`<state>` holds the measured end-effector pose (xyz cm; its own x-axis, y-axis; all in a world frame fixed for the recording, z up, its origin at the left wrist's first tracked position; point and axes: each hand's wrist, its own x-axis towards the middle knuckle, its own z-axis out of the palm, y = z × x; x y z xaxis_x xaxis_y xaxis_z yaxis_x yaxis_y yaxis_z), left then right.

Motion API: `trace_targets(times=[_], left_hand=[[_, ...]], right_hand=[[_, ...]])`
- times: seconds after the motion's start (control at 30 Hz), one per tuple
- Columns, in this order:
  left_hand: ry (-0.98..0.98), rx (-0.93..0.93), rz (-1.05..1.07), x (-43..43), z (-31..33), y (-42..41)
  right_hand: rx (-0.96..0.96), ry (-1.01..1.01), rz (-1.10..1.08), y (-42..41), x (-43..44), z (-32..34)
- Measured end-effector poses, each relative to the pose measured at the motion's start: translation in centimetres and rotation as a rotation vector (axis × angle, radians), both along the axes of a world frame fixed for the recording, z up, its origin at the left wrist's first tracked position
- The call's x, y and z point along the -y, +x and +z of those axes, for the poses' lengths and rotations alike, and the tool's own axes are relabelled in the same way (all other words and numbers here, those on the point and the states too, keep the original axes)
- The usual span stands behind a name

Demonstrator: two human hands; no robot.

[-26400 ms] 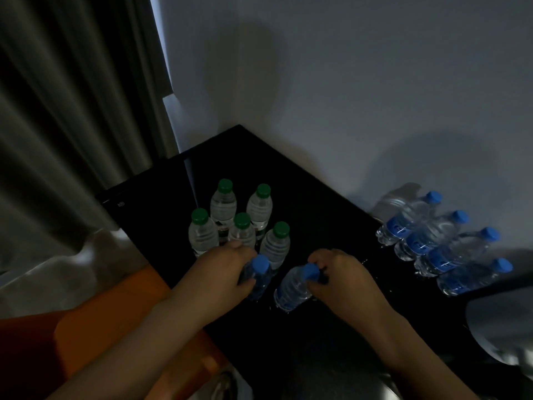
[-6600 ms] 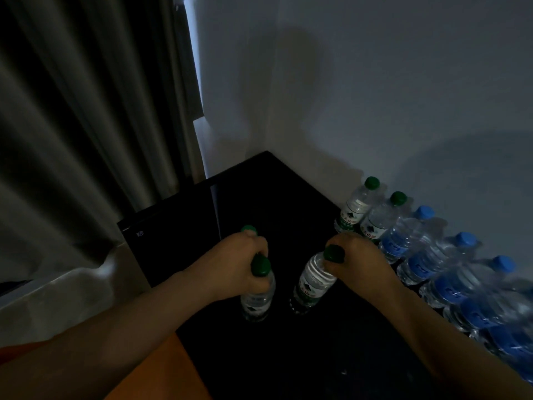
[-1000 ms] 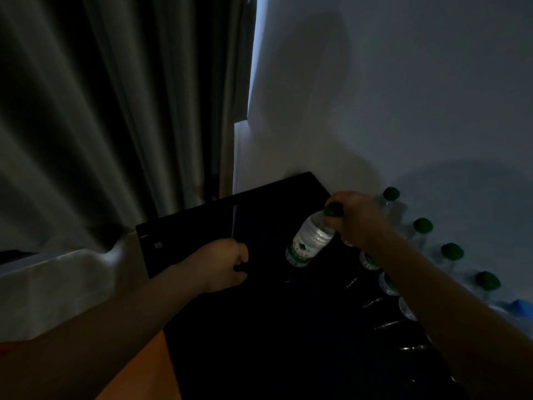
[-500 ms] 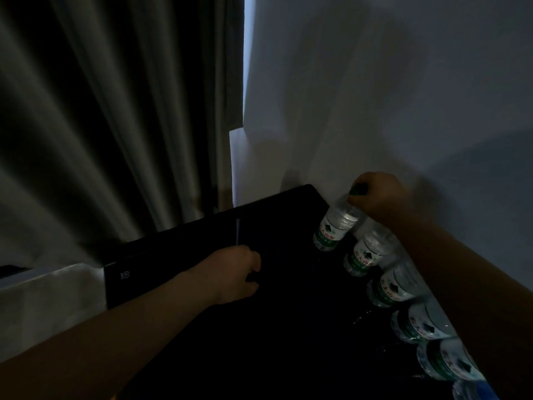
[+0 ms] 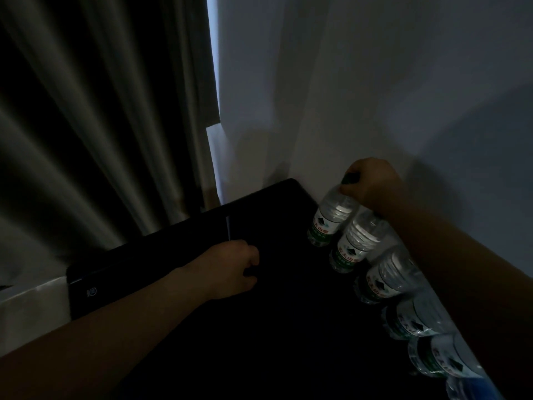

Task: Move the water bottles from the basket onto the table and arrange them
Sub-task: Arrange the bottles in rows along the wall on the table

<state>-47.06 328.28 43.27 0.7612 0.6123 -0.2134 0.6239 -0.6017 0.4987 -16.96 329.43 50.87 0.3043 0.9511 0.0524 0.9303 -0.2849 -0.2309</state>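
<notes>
The green-capped bottle (image 5: 328, 223) is found at the far end of the row, close against the wall (image 5: 375, 82) on the right side of the table (image 5: 259, 327). It leans slightly. Its base appears to be down on the table, though contact cannot be confirmed in the dim light. A second earlier it was carried tilted above the middle of the table, well apart from the row. It has since been brought to the far right corner and set just beside the second bottle (image 5: 353, 246). The grip of the right hand (image 5: 369, 186) is closed over the green cap (image 5: 349, 178) and the neck.

The row is thereby judged to be lengthened by one. The placing of this bottle is judged all but done, with only the release outstanding.

The row is recorded as running from far to near along the wall: after the second bottle come a third bottle (image 5: 383, 281), a fourth bottle (image 5: 409, 319) and a fifth bottle (image 5: 435, 359), all green-labelled. A blue-labelled bottle (image 5: 467, 388) is cut off at the near edge. Their caps are hidden behind the right forearm. All bottles are clear plastic, and fill levels cannot be read. The basket is not in view, so its contents cannot be reported.

The left hand (image 5: 233, 269) is noted over the middle of the table, in much the same place as before, with fingers loosely curled and nothing held. A dark curtain (image 5: 101, 111) hangs at the far left.
</notes>
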Motion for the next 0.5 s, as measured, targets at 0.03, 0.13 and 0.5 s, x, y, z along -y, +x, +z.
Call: trace_targets(times=[0.03, 0.13, 0.5], left_hand=[[0.008, -0.002, -0.003, 0.0, 0.0, 0.1], [0.007, 0.002, -0.01, -0.1, 0.3, 0.4], [0.005, -0.039, -0.009, 0.5, 0.8, 0.1]], right_hand=[[-0.007, 0.003, -0.009, 0.3, 0.1, -0.1], [-0.02, -0.022, -0.037, 0.6, 0.3, 0.0], [-0.024, 0.021, -0.068, 0.8, 1.4, -0.6]])
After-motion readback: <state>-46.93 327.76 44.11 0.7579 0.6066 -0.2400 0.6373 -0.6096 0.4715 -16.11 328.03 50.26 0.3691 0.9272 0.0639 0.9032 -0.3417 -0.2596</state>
